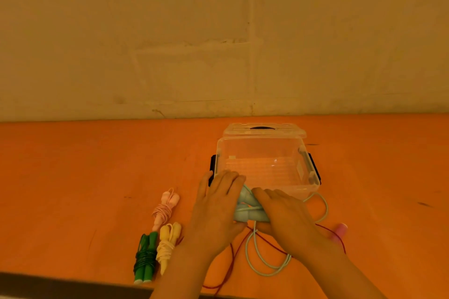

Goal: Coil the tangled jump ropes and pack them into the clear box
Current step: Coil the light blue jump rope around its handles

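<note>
Head view: orange table (pixel 73 165) against a stained, cracked beige wall (pixel 170 31).

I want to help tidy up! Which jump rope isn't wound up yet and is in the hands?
The light blue rope: both hands grip its handles, and its cord lies loose on the table. The pink, yellow and green ropes lie bundled.

Dim, warm orange-tinted light; soft focus throughout; wide-angle bowing at edges.

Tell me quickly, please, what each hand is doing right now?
Left hand: grips the light blue jump rope handles.
Right hand: grips the same handles.
</note>
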A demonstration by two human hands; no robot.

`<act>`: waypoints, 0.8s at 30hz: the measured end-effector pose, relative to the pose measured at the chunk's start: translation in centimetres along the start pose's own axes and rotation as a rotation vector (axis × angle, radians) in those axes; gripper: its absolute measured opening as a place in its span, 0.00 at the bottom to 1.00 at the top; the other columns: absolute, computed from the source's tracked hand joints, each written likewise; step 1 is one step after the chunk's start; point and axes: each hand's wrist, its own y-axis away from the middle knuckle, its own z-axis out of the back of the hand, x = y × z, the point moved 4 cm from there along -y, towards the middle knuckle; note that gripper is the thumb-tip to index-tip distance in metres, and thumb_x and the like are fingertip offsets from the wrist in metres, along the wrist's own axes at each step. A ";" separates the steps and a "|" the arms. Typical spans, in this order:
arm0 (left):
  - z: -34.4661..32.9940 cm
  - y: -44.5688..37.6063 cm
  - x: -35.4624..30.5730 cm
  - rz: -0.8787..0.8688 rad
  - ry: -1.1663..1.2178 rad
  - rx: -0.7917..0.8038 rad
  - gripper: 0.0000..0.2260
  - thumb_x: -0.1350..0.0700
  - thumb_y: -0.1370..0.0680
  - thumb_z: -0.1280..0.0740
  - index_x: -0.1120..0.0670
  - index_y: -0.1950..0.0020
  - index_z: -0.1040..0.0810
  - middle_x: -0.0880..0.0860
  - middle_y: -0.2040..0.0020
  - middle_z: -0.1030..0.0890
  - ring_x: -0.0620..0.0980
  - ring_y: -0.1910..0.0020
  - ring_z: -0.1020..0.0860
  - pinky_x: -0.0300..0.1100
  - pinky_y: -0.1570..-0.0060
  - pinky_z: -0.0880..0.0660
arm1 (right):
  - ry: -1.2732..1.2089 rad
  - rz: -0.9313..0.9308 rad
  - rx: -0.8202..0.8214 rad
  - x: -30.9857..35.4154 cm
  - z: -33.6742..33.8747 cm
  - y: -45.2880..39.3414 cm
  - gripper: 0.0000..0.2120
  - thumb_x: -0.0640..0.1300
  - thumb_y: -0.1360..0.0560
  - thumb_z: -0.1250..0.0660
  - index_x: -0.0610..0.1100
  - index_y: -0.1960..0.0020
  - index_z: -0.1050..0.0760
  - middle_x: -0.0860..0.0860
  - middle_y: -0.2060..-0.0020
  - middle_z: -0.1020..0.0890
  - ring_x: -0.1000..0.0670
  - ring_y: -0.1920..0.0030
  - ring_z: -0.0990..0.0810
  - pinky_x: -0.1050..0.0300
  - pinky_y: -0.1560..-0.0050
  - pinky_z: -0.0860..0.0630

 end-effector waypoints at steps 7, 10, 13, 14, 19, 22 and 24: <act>-0.3 0.7 0.4 0.021 0.350 0.039 0.28 0.44 0.35 0.34 0.44 0.37 0.38 0.39 0.38 0.36 0.37 0.41 0.36 0.34 0.50 0.31 | -0.133 0.036 -0.019 -0.9 -0.6 0.3 0.29 0.54 0.29 0.32 0.56 0.30 0.38 0.54 0.45 0.22 0.50 0.48 0.23 0.56 0.56 0.30; 0.1 0.7 0.6 -0.047 0.400 0.012 0.29 0.42 0.35 0.30 0.45 0.36 0.34 0.39 0.36 0.35 0.31 0.37 0.38 0.27 0.41 0.36 | -0.310 0.034 0.034 -1.6 -0.2 0.6 0.27 0.53 0.31 0.29 0.57 0.34 0.32 0.55 0.49 0.20 0.53 0.51 0.22 0.58 0.57 0.29; 0.0 0.9 0.5 -0.058 0.455 0.009 0.31 0.37 0.36 0.28 0.45 0.37 0.31 0.39 0.38 0.31 0.27 0.35 0.38 0.22 0.39 0.40 | -0.410 0.030 0.107 -2.3 -0.2 1.0 0.22 0.51 0.34 0.27 0.58 0.42 0.28 0.59 0.58 0.22 0.58 0.60 0.25 0.67 0.66 0.34; 0.0 1.0 0.4 -0.069 0.466 0.005 0.31 0.36 0.36 0.28 0.45 0.37 0.30 0.39 0.38 0.30 0.28 0.36 0.37 0.23 0.39 0.39 | -0.433 0.026 0.123 -2.5 -0.2 1.0 0.21 0.50 0.35 0.27 0.58 0.44 0.28 0.58 0.60 0.22 0.58 0.61 0.26 0.66 0.66 0.34; -0.3 1.3 0.5 -0.055 0.507 -0.014 0.30 0.34 0.36 0.27 0.47 0.40 0.26 0.38 0.40 0.28 0.32 0.37 0.31 0.25 0.41 0.34 | -0.486 0.008 0.169 -3.0 -0.4 1.4 0.28 0.51 0.36 0.27 0.62 0.37 0.29 0.55 0.52 0.23 0.56 0.53 0.24 0.59 0.53 0.26; -0.3 1.6 0.3 -0.046 0.496 -0.043 0.30 0.33 0.37 0.27 0.46 0.41 0.26 0.38 0.41 0.27 0.34 0.41 0.28 0.28 0.45 0.30 | -0.453 0.013 0.208 -3.0 -0.2 1.5 0.32 0.51 0.35 0.26 0.62 0.34 0.32 0.54 0.51 0.27 0.54 0.51 0.26 0.58 0.49 0.27; -0.2 1.7 0.2 -0.061 0.493 -0.093 0.29 0.34 0.36 0.26 0.47 0.42 0.25 0.39 0.43 0.25 0.37 0.44 0.25 0.33 0.48 0.26 | -0.452 0.027 0.231 -3.0 -0.1 1.6 0.32 0.52 0.36 0.26 0.63 0.35 0.31 0.56 0.53 0.27 0.55 0.52 0.26 0.59 0.50 0.27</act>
